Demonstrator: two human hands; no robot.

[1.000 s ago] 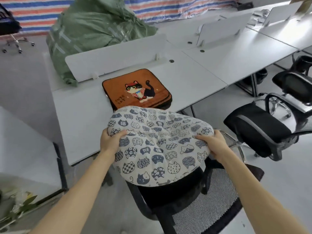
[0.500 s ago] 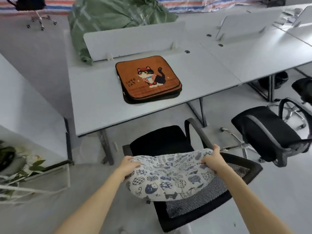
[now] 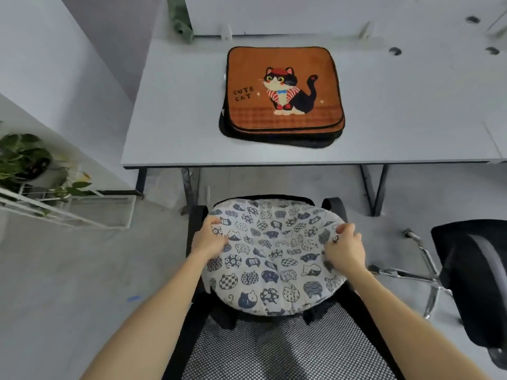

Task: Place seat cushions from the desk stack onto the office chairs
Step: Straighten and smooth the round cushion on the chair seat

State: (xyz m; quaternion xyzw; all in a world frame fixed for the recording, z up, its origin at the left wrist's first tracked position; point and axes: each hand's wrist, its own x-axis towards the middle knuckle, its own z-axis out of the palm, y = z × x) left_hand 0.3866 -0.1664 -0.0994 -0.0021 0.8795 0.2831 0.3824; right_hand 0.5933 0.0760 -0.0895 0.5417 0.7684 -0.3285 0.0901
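Between your left hand [image 3: 209,237] and right hand [image 3: 344,248], both pinching its edges, the round white cat-print cushion [image 3: 270,256] lies flat on the black chair [image 3: 288,344], with the orange cat-picture cushion stack [image 3: 282,96] on the bench [image 3: 175,111] beyond your hands.

The counter [image 3: 175,111] is a flat grey-white top on dark metal legs. A stack of square orange cushions [image 3: 282,94] lies on it near the front edge; the top one shows a cat and the words "CUTE CAT". A white divider panel [image 3: 274,12] stands along the rear edge. The floor [image 3: 68,270] is grey and carries the office chair [image 3: 288,349], whose seat bears a round cat-print cushion [image 3: 271,256], and a second chair [image 3: 474,283] to the right.
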